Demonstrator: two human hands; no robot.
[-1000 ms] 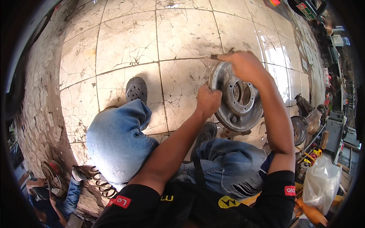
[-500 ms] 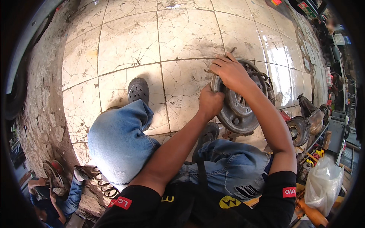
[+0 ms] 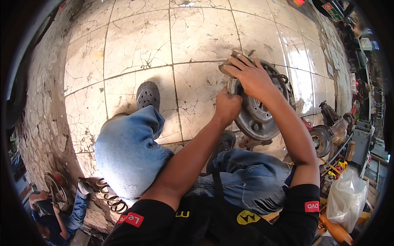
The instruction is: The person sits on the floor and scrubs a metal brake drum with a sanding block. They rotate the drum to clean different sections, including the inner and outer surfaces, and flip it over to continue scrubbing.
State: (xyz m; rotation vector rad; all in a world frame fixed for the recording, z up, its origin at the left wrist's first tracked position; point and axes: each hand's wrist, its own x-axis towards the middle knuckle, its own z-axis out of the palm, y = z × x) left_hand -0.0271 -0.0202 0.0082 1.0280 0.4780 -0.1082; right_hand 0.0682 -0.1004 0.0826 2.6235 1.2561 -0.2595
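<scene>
On the tiled floor in front of me, right of centre, stands a round grey metal brake assembly point(image 3: 262, 123) with a hub and bolts. My left hand point(image 3: 228, 107) is closed round a curved metal piece like a brake shoe point(image 3: 234, 87) at the assembly's left edge. Over the top of that piece, my right hand point(image 3: 252, 78) presses a stiff grey-brown sheet point(image 3: 228, 67), perhaps sandpaper, with its fingers stretched across it. The right thumb and the sheet's underside are hidden. A short metal pin point(image 3: 251, 53) sticks up just beyond my fingers.
At right lie another hub with an axle part point(image 3: 322, 139), a grey metal box point(image 3: 361, 141) and a clear plastic bag point(image 3: 348, 194). At lower left, another person point(image 3: 49, 221) sits by a round brake part point(image 3: 57, 190) and a coil spring point(image 3: 115, 203).
My right hand has shifted slightly, and its fingers have gone from curled to stretched out. More of the grey-brown sheet now shows under them. The left hand keeps its hold.
</scene>
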